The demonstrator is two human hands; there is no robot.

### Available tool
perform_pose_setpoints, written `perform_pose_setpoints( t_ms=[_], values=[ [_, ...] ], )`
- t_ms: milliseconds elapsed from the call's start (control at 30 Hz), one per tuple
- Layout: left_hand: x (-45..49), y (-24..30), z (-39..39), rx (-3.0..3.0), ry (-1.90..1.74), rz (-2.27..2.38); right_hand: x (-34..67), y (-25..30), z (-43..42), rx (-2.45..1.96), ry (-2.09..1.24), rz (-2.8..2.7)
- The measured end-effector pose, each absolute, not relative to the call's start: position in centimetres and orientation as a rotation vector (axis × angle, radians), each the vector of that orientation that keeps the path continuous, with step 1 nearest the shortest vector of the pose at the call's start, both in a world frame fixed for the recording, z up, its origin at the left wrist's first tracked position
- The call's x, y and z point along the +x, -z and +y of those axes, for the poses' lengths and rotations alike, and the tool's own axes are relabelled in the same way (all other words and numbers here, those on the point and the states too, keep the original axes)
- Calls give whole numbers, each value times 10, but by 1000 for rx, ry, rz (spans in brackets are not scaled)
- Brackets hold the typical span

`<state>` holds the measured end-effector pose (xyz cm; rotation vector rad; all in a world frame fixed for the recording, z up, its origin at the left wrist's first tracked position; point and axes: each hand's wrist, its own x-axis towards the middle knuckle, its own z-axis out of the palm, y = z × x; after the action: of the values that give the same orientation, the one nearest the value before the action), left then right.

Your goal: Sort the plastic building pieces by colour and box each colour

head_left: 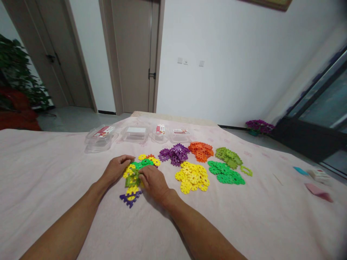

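On the pink cloth, my two hands are at a cluster of interlocking plastic pieces. It has yellow notched discs, green discs (142, 163), light green square pieces (131, 180) and a dark purple triangle piece (130, 199) at its near end. My left hand (116, 169) curls against the cluster's left side, fingertips at the yellow discs (129, 170). From the right, my right hand (155, 182) has its fingers bent together at the light green pieces; what they pinch is hidden. Whether all the pieces are joined, I cannot tell.
Right of my hands lie piles of purple (177, 154), orange (201, 151), yellow (192, 177), light green (228, 157) and green pieces (226, 172). Clear plastic boxes (135, 134) line the back. A pink paper (318, 192) and a small white pack (319, 176) lie far right.
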<state>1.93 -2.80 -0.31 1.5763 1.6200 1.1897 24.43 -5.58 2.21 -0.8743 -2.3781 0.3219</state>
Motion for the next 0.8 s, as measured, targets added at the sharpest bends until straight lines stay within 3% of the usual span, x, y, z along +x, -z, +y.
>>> perform_pose_setpoints(
  t_ms=[267,533,800],
  values=[
    [17,3,-27,1615,-1139,1659,281,-48,-22,-1178,-388,-1947],
    [13,2,-27,1701,-987,1785,387,-62,36,-1398,-572,-1453],
    [5,12,-20,1737,-922,1875,471,-46,53,-1245,-675,-710]
  ],
)
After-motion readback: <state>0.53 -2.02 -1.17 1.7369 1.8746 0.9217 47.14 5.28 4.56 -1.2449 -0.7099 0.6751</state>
